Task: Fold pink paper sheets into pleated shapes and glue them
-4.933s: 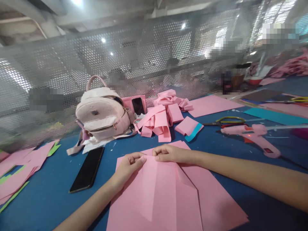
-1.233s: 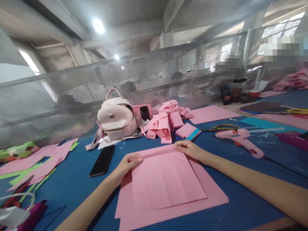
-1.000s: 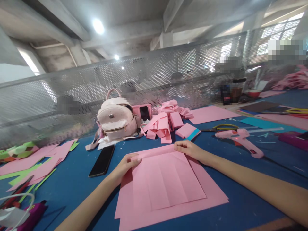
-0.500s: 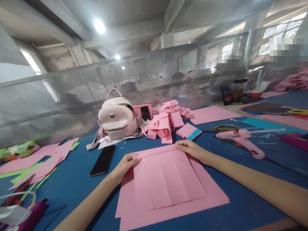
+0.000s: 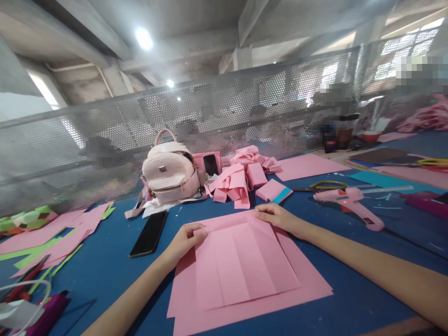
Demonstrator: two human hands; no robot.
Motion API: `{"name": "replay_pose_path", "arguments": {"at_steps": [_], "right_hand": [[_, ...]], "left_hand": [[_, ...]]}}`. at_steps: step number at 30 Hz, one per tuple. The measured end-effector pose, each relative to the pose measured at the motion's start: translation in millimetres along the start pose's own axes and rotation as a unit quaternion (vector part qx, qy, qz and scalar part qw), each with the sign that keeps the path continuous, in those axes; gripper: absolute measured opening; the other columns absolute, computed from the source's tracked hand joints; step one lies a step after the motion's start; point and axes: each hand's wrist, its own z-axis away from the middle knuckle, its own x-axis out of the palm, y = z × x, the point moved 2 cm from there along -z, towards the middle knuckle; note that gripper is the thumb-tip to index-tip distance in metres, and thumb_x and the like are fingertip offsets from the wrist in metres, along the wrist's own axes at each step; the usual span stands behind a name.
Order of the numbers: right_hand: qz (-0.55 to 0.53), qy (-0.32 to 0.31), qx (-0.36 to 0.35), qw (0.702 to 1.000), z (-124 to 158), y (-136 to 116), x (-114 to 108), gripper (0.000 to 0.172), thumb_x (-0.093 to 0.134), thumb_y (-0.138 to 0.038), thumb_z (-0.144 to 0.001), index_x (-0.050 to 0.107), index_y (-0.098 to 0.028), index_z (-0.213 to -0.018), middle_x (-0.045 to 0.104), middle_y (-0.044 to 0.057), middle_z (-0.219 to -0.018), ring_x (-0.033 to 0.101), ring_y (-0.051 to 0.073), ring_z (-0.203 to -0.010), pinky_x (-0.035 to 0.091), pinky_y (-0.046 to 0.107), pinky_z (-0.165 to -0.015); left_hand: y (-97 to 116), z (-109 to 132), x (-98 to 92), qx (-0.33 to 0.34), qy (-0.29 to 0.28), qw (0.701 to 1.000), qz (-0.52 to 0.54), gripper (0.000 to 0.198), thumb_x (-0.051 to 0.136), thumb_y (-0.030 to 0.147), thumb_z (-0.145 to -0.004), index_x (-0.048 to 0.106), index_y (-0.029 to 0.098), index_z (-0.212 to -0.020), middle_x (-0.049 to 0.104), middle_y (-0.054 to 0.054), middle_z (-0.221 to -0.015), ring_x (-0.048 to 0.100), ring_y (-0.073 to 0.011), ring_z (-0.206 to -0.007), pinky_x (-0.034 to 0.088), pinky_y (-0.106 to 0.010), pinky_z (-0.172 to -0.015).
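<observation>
A creased sheet of pink paper (image 5: pixel 245 266) lies over larger pink sheets (image 5: pixel 311 284) in front of me. My left hand (image 5: pixel 187 240) pinches its far left corner between thumb and fingers. At the far right corner my right hand (image 5: pixel 275 217) grips the same sheet in a pinch. Several parallel fold lines run from the far edge toward me, and a narrow strip along the far edge is creased as well. The fingertips under the paper are hidden.
A black phone (image 5: pixel 149 233) lies left of my left hand. A pink backpack (image 5: pixel 171 172) and folded pink paper pieces (image 5: pixel 233 184) stand behind the sheets. Right are scissors (image 5: pixel 329 185) and a pink glue gun (image 5: pixel 360 205). A purple power strip (image 5: pixel 52 312) sits at near left.
My left thumb has slid slightly to the right along the far edge of the sheet. The right hand holds the same corner, and the paper has barely moved.
</observation>
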Motion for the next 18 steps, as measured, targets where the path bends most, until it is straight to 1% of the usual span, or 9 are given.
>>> {"name": "replay_pose_path", "arguments": {"at_steps": [2, 4, 6, 9, 14, 16, 18], "right_hand": [[0.01, -0.009, -0.007, 1.0, -1.1, 1.5, 0.2, 0.049, 0.063, -0.065, -0.08, 0.052, -0.019, -0.069, 0.046, -0.002, -0.069, 0.043, 0.015, -0.069, 0.036, 0.029, -0.067], [0.017, -0.021, -0.011, 1.0, -1.7, 1.7, 1.2, 0.047, 0.065, -0.063, -0.08, 0.056, -0.018, -0.071, 0.051, -0.001, -0.072, 0.047, 0.017, -0.072, 0.038, 0.03, -0.07], [0.022, -0.031, -0.01, 0.999, -1.8, 1.1, 2.5, 0.045, 0.065, -0.062, -0.08, 0.058, -0.018, -0.073, 0.054, 0.0, -0.074, 0.05, 0.018, -0.073, 0.04, 0.031, -0.072], [0.028, -0.036, -0.009, 0.999, -1.6, -0.1, 3.8, 0.043, 0.065, -0.06, -0.081, 0.061, -0.018, -0.074, 0.058, 0.001, -0.075, 0.054, 0.019, -0.075, 0.042, 0.031, -0.073], [0.031, -0.032, -0.007, 0.999, -0.7, -2.2, 5.7, 0.041, 0.066, -0.058, -0.081, 0.064, -0.017, -0.075, 0.064, 0.002, -0.078, 0.058, 0.021, -0.079, 0.045, 0.033, -0.077], [0.03, -0.022, -0.005, 0.999, -0.3, -3.0, 6.2, 0.04, 0.067, -0.057, -0.081, 0.065, -0.017, -0.077, 0.065, 0.003, -0.08, 0.06, 0.022, -0.08, 0.045, 0.033, -0.077], [0.03, -0.004, -0.001, 1.0, 0.0, -2.5, 5.9, 0.039, 0.067, -0.055, -0.08, 0.065, -0.017, -0.08, 0.066, 0.003, -0.083, 0.061, 0.021, -0.081, 0.046, 0.032, -0.076]], "left_hand": [[-0.8, -0.7, 1.4, 0.007, 0.014, 1.0, -0.016, 0.036, 0.077, 0.051, -0.075, 0.075, 0.016, -0.079, 0.069, -0.005, -0.084, 0.058, -0.0214, -0.081, 0.041, -0.027, -0.076], [-2.3, -1.1, 2.5, 0.012, 0.029, 0.999, -0.029, 0.032, 0.077, 0.048, -0.074, 0.077, 0.016, -0.079, 0.073, -0.007, -0.088, 0.061, -0.0251, -0.088, 0.042, -0.029, -0.083], [-3.6, -0.9, 3.1, 0.014, 0.044, 0.998, -0.037, 0.029, 0.076, 0.046, -0.075, 0.078, 0.017, -0.078, 0.074, -0.007, -0.088, 0.062, -0.0265, -0.091, 0.042, -0.03, -0.085], [-4.1, 0.1, 3.6, 0.012, 0.06, 0.997, -0.038, 0.027, 0.076, 0.044, -0.075, 0.077, 0.017, -0.073, 0.074, -0.006, -0.084, 0.063, -0.0255, -0.087, 0.043, -0.029, -0.082], [-4.6, 1.7, 4.8, 0.003, 0.08, 0.997, -0.014, 0.027, 0.079, 0.041, -0.074, 0.073, 0.016, -0.067, 0.069, -0.004, -0.075, 0.06, -0.0201, -0.074, 0.043, -0.026, -0.07], [-5.5, 2.4, 5.1, -0.001, 0.091, 0.996, 0.005, 0.028, 0.079, 0.042, -0.074, 0.071, 0.016, -0.07, 0.068, -0.003, -0.074, 0.06, -0.0184, -0.072, 0.042, -0.024, -0.066], [-6.1, 3.3, 5.2, -0.005, 0.099, 0.995, 0.029, 0.028, 0.079, 0.043, -0.074, 0.07, 0.016, -0.078, 0.068, -0.002, -0.076, 0.06, -0.017, -0.07, 0.043, -0.023, -0.064]]}}
